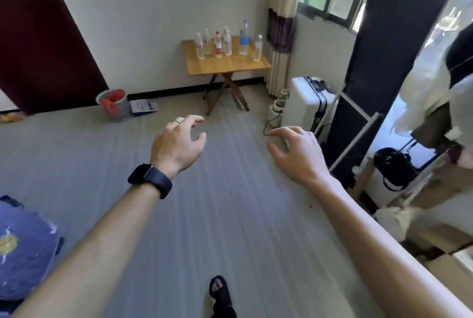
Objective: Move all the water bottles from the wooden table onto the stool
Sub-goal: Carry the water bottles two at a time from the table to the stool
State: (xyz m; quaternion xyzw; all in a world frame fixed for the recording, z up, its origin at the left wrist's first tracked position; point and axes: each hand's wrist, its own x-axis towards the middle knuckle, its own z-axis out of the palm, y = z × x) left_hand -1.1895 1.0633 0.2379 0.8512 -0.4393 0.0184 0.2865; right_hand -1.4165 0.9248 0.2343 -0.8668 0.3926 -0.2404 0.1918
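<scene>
Several clear water bottles stand upright on a small wooden folding table (pixel 227 65) against the far wall. One has a red label (pixel 218 45), a taller one a blue label (pixel 244 38), and another stands at the right corner (pixel 258 48). My left hand (pixel 179 144), with a ring and a dark watch on the wrist, is held out over the floor, fingers apart and empty. Level with it, my right hand (pixel 297 152) is open and empty too. Both are well short of the table. No stool is in view.
A white suitcase (pixel 304 105) and a dark panel (pixel 378 66) stand to the right of the table. A basket with red contents (pixel 114 103) sits by the left wall. A blue patterned cushion (pixel 23 248) lies at the lower left. My sandalled foot (pixel 220 294) is on the striped floor.
</scene>
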